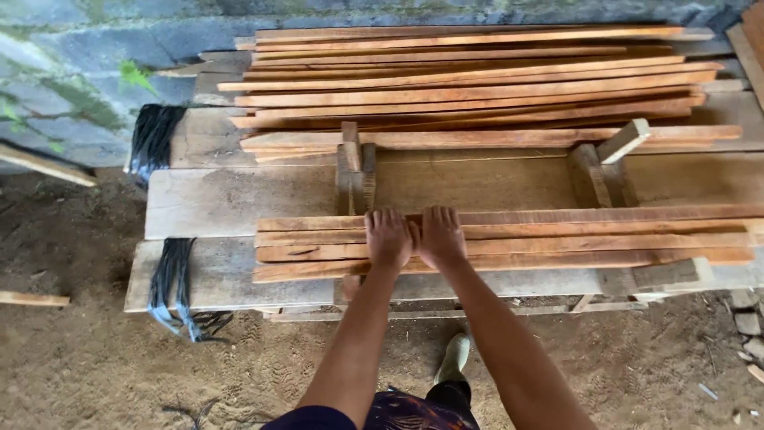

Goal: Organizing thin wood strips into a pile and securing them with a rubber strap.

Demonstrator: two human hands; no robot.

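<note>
Pressing down side by side, the left hand [387, 237] and the right hand [442, 236] lie flat, fingers extended and not curled around anything, on a near row of reddish wooden slats [557, 239] laid lengthwise across a rough plank counter [207, 203]. The thumbs nearly touch; neither hand grips a slat. Beyond them, upright wooden stops [355, 171] stand on the counter, and a larger stack of slats [469, 80] rests well behind against a grey block wall [72, 56]. Black strapping [171, 275] binds the counter's left end, hanging frayed toward the dirt floor [119, 366]. A pale boot [455, 358] shows below. The slats sit loosely, some uneven at their left ends, so a push off-centre would likely skew them or slide the front one over the counter's edge; rough sawn faces could also leave splinters in bare palms.
</note>
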